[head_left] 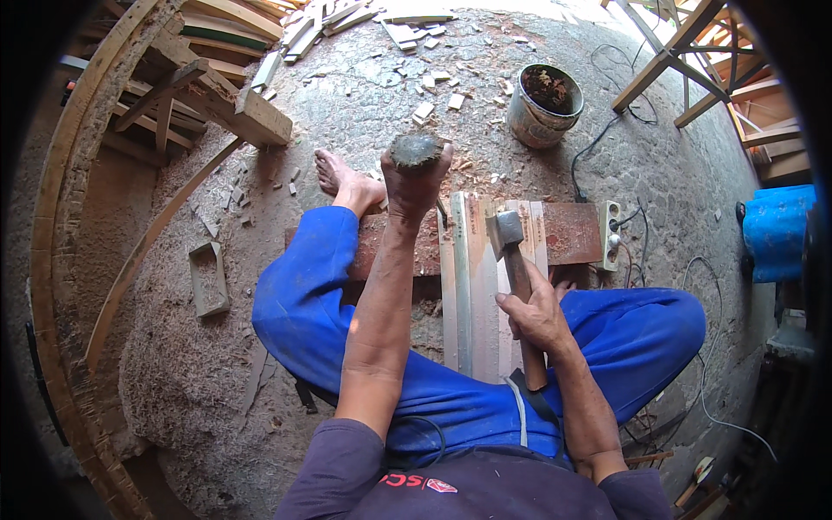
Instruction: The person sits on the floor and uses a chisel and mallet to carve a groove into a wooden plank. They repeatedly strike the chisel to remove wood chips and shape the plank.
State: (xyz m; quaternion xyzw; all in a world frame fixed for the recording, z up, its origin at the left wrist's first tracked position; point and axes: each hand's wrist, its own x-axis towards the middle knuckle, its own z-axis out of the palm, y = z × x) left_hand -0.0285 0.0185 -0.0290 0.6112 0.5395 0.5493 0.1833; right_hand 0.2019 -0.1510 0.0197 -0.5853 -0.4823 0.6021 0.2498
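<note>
My left hand [414, 192] is raised over the far part of the work and closed around an upright tool, apparently a chisel [416, 150]. Its round, battered grey end faces up, and most of the rest is hidden by the fist. In my right hand [542, 314] is a hammer [517, 273], gripped partway along its wooden handle. The metal head points away from me, above the strips. Several long, pale wooden strips [475, 295] lie side by side between my legs, their far ends across a reddish-brown low bench [381, 244].
A power strip [610, 234] with plugged cables sits at the bench's right end. Beyond stands a dirty bucket [544, 106]. Wood offcuts [423, 111] and shavings litter the floor. At left are a curved wooden frame [65, 182] and a small box-like frame [209, 279]; at right, a blue container [780, 232].
</note>
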